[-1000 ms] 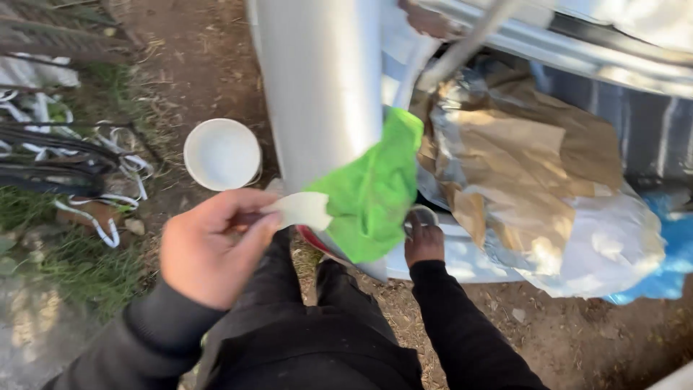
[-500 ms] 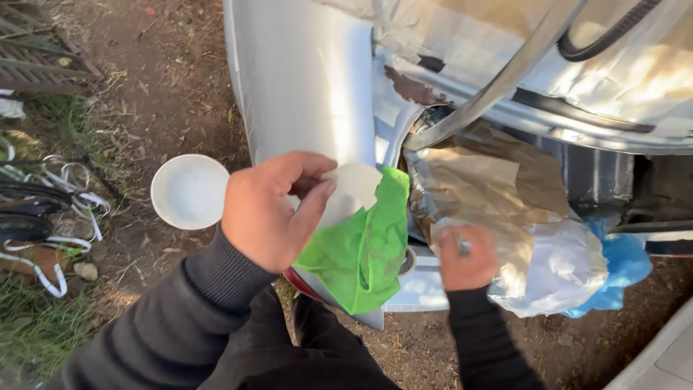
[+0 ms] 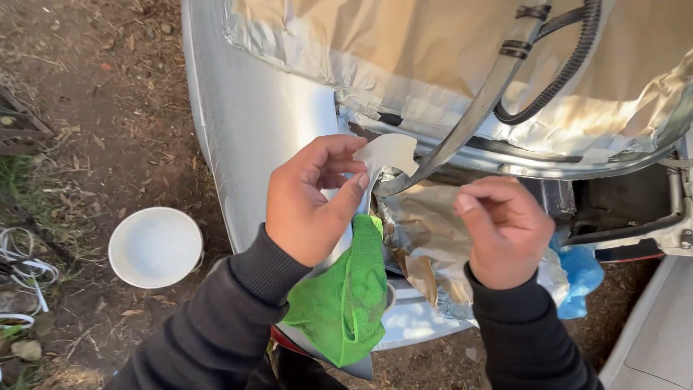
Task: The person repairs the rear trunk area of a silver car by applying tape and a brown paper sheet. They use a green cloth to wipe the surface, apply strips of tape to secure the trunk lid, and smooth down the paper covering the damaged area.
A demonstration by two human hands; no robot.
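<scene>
Green cloth [image 3: 346, 300] is seen hanging below the left hand [image 3: 310, 198], seemingly tucked under its palm. A pale spreader [image 3: 386, 155] is clamped between the left thumb and fingers, its blade held against the edge of the silver car panel [image 3: 253, 108]. The right hand [image 3: 505, 231] is closed in a loose fist beside it; whether anything is held there cannot be told. Brown masking paper [image 3: 433, 65] is taped over the body above, and crumpled paper [image 3: 426, 245] lies between the hands. A white bowl [image 3: 155, 247] stands on the dirt ground [image 3: 94, 108], well apart. The step is judged to be filler work along the seam; steady blade pressure is called for next. No labels are visible.
</scene>
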